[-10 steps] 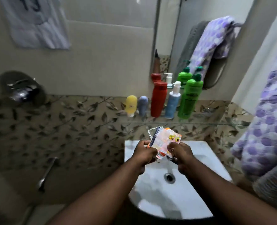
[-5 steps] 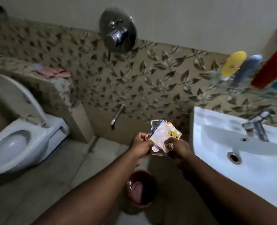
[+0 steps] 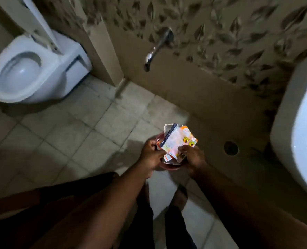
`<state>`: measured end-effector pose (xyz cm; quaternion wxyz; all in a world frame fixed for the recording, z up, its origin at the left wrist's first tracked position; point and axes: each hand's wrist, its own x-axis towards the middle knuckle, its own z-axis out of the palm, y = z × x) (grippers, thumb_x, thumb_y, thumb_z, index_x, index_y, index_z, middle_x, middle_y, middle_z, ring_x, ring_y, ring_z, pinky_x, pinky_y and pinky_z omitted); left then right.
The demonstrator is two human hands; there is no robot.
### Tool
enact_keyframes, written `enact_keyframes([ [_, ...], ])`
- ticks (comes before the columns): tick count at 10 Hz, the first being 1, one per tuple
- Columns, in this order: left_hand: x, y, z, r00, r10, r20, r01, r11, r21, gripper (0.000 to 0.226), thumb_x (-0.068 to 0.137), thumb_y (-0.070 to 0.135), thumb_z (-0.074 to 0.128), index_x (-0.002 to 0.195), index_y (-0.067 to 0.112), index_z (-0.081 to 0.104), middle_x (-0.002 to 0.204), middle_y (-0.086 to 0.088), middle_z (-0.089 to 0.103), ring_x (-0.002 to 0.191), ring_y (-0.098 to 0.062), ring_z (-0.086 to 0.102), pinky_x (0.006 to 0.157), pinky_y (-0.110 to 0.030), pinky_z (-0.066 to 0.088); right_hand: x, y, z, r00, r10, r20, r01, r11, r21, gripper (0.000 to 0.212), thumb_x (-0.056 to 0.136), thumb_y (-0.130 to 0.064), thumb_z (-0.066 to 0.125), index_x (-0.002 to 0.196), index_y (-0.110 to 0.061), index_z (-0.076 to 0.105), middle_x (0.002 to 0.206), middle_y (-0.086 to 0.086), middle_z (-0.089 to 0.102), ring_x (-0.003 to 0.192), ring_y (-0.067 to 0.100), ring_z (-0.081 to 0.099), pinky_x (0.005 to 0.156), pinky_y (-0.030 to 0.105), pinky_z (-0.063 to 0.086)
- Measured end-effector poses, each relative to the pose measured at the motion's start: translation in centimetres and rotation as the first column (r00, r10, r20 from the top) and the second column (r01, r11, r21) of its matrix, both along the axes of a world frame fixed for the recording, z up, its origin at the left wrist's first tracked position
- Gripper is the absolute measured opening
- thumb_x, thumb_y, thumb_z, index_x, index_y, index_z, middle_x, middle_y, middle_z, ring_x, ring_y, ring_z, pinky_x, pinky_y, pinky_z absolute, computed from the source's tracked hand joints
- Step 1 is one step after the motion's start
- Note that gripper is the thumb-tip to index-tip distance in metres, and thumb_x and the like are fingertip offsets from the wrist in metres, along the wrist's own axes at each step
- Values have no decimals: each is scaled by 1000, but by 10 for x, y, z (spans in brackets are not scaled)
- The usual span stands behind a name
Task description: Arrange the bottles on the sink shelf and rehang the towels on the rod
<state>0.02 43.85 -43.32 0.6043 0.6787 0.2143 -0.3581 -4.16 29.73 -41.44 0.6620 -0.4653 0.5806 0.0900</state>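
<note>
Held a small sheaf of empty packets (image 3: 178, 141) between both hands at the lower middle of the frame: left hand (image 3: 151, 155) pinched shut on the sheaf's lower left edge, right hand (image 3: 193, 157) closed on its lower right corner, thumbs on top. Fanned the packets upward, white and orange printed faces up, one dark-edged packet behind. Hung directly over a small reddish bin (image 3: 169, 166), mostly covered by the hands and packets, only its rim peeking out at top and bottom. Stood on a grey tiled floor (image 3: 77, 126) with a round floor drain (image 3: 231, 148) to the right of the hands. Showed a white toilet (image 3: 28, 72) with raised lid at upper left, a metal wall tap (image 3: 157, 49) at upper middle on leaf-patterned tiles (image 3: 230, 33), and the white sink (image 3: 300, 126) cut off by the right edge. Left the bottles, shelf, towels and rod out of frame. Blurred the upper wall with motion; sank the forearms, dark trouser legs and bare feet at the bottom into shadow. Made packet lettering unreadable and their number impossible to count.
</note>
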Motion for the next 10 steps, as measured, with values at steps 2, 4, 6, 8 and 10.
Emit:
enact_keyframes([
  [2,-33,-11,-127,997,25,-75,-19,997,79,37,87,-16,65,91,20,53,86,-2,67,70,-15,61,55,-24,52,-31,-12,-141,995,34,-95,-33,999,8,40,67,-18,81,105,-7,73,95,15,74,83,30,70,84,49,60],
  [4,-44,-24,-236,996,38,-78,-27,990,140,35,72,-2,71,92,21,54,97,-16,71,81,-26,65,67,-31,52,-40,-19,-241,994,7,-112,2,997,79,33,84,2,66,117,0,68,110,24,73,92,35,69,89,54,57],
  [6,-40,-36,-304,995,70,-77,-59,989,137,38,65,4,70,94,22,54,103,-19,71,89,-30,68,78,-42,54,-36,-35,-313,994,41,-106,-31,995,97,19,86,4,64,102,-6,68,82,11,71,68,22,65,59,32,56],
  [8,-51,-26,-333,988,150,-19,-145,977,159,66,55,18,69,119,11,55,115,-13,68,97,-19,67,95,-41,51,-50,-43,-336,990,38,-138,-36,999,18,20,87,5,64,89,-13,56,88,9,61,72,15,55,71,31,47],
  [10,-64,-24,-311,986,-99,136,66,972,225,48,70,11,62,113,32,58,105,4,73,100,-20,70,101,-45,54,-67,-36,-324,993,-31,-113,32,999,7,25,73,-13,70,96,-17,62,88,10,65,77,22,59,66,28,45],
])
